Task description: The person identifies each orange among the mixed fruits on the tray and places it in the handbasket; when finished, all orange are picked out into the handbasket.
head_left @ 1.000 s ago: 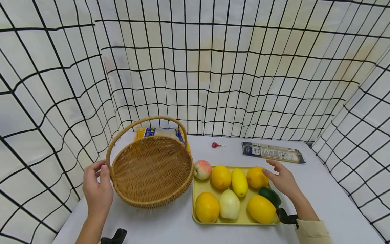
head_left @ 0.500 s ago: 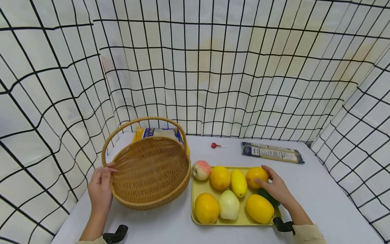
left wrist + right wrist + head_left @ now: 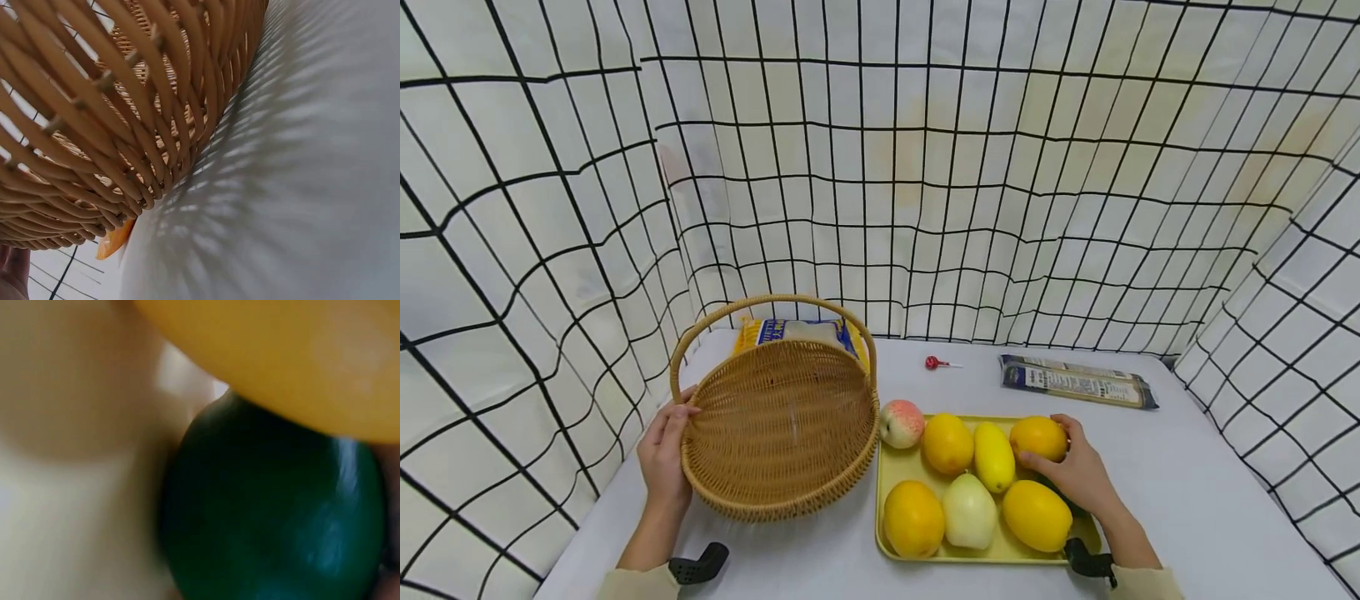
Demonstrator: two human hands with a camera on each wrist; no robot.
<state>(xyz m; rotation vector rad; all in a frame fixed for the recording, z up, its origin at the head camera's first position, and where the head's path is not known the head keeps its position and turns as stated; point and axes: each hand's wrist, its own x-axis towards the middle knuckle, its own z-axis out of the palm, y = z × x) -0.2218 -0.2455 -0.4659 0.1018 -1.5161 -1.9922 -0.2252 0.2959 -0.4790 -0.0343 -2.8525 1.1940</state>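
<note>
Left hand [image 3: 664, 458] grips the tilted wicker basket [image 3: 782, 429] at its nine o'clock rim, while right hand [image 3: 1084, 473], thumb and fingers curled, holds the orange fruit [image 3: 1037, 437] at one o'clock on the yellow tray [image 3: 904, 465], dark green fruit [image 3: 275, 512] just beside it at five o'clock.

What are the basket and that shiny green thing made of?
The basket looks like wicker, perhaps plastic cane: smooth brown strands weave together with gaps between. The green thing may be glossy plastic: its smooth skin has highlights. Real fruit could shine too.
</note>
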